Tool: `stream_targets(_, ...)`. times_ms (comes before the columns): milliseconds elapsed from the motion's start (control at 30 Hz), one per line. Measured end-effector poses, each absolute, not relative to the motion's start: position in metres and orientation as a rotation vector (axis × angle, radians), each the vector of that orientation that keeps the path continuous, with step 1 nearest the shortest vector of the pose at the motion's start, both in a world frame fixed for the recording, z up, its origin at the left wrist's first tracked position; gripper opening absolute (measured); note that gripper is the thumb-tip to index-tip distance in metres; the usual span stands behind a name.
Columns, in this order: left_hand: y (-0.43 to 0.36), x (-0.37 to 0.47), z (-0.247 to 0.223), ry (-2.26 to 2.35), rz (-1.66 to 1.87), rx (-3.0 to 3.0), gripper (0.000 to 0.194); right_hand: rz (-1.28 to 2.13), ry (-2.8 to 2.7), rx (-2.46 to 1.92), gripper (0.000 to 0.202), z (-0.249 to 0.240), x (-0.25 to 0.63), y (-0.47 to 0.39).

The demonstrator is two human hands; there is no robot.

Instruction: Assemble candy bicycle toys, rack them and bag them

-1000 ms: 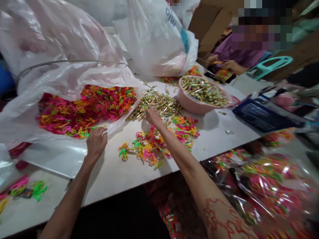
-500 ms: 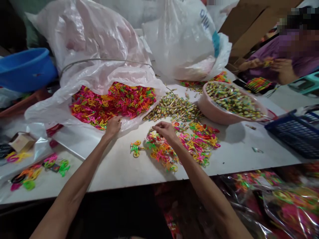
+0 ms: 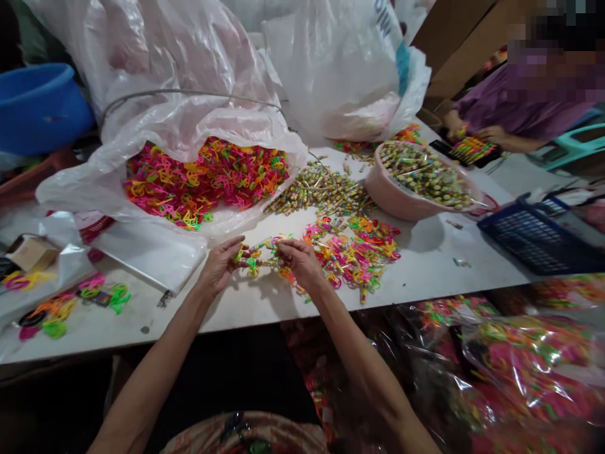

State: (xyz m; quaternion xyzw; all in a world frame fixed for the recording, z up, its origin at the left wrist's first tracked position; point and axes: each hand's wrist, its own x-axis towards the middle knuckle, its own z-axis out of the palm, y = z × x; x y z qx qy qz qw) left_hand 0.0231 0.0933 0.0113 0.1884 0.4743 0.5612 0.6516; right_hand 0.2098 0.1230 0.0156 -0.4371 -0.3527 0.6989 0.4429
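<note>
My left hand (image 3: 222, 265) is closed by its fingertips on a small yellow-green plastic piece (image 3: 240, 255), above the white table. Facing it, my right hand (image 3: 299, 261) pinches the end of a short patterned tube (image 3: 268, 244). The two hands are close together, and whether their pieces are joined is too small to tell. Just below lies a green and orange plastic piece (image 3: 253, 270), partly among the fingers. Beside my right hand spreads a pile of bright plastic pieces with tubes (image 3: 354, 252). Behind it are many loose patterned tubes (image 3: 326, 189).
An open plastic bag (image 3: 70, 189) of colourful plastic pieces (image 3: 203, 176) lies behind my left hand. A pink basin (image 3: 397, 198) full of tubes and a blue basket (image 3: 524, 236) stand on the right. Further back, a co-worker (image 3: 515, 94) handles similar pieces.
My left hand has left the edge of the bag and come right, to meet my right hand. My right hand has moved slightly down and left. The view has shifted a little.
</note>
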Motion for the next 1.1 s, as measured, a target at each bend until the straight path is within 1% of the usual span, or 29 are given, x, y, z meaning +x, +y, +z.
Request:
stream_targets(100, 0.091, 0.038, 0.009, 1.018, 1.158, 0.498, 0.044, 1.805, -0.898, -1.073, 0.03, 0.019, 0.21, 0.116)
stream_targets(200, 0.089, 0.047, 0.01, 0.999, 1.147, 0.582, 0.036, 1.801, -0.928, -1.062, 0.03, 0.02, 0.206, 0.113)
stream_targets(267, 0.086, 0.047, 0.011, 1.007, 1.15, 0.599, 0.034, 1.815, -0.947, -1.047, 0.029, 0.019, 0.206, 0.113)
stream_targets(400, 0.079, 0.036, 0.011, 0.932, 0.999, 0.665, 0.037, 2.049, -0.996, -0.957, 0.027, 0.022, 0.215, 0.114)
stream_targets(433, 0.079, 0.033, 0.01, 0.944, 0.984, 0.681, 0.037, 2.059, -0.998, -0.938, 0.028, 0.024, 0.218, 0.114)
stream_targets(500, 0.079, 0.031, 0.006, 1.056, 1.023, 0.752, 0.035, 1.91, -1.022, -0.946, 0.027, 0.029, 0.22, 0.114)
stream_targets(600, 0.078, 0.035, 0.003, 1.239, 1.052, 1.027, 0.023, 1.494, -1.258, -1.074, 0.024, 0.034, 0.215, 0.111)
stream_targets(633, 0.077, 0.038, 0.004, 1.271, 1.016, 1.151, 0.018, 1.41, -1.383, -1.112, 0.023, 0.033, 0.211, 0.109)
stream_targets(700, 0.075, 0.043, 0.007, 1.347, 0.925, 1.385, 0.011, 1.376, -1.587, -1.157, 0.025, 0.029, 0.204, 0.104)
stream_targets(800, 0.074, 0.043, 0.011, 1.552, 0.665, 1.638, 0.012, 1.497, -1.681, -1.183, 0.033, 0.018, 0.195, 0.101)
stream_targets(833, 0.073, 0.04, 0.012, 1.587, 0.595, 1.67, 0.018, 1.544, -1.711, -1.175, 0.034, 0.015, 0.193, 0.1)
stream_targets(933, 0.064, 0.022, 0.014, 1.613, 0.513, 1.716, 0.042, 1.77, -1.821, -1.085, 0.034, 0.009, 0.187, 0.1)
stream_targets(967, 0.058, 0.012, 0.014, 1.629, 0.518, 1.734, 0.046, 1.855, -1.804, -1.065, 0.034, 0.009, 0.186, 0.1)
stream_targets(1000, 0.052, 0.001, 0.015, 1.669, 0.533, 1.75, 0.045, 1.921, -1.742, -1.065, 0.035, 0.008, 0.186, 0.1)
stream_targets(1033, 0.045, -0.013, 0.016, 1.745, 0.555, 1.764, 0.039, 1.959, -1.641, -1.085, 0.035, 0.007, 0.187, 0.1)
stream_targets(1100, 0.031, -0.047, 0.019, 2.039, 0.614, 1.753, 0.028, 1.974, -1.391, -1.136, 0.035, 0.005, 0.191, 0.102)
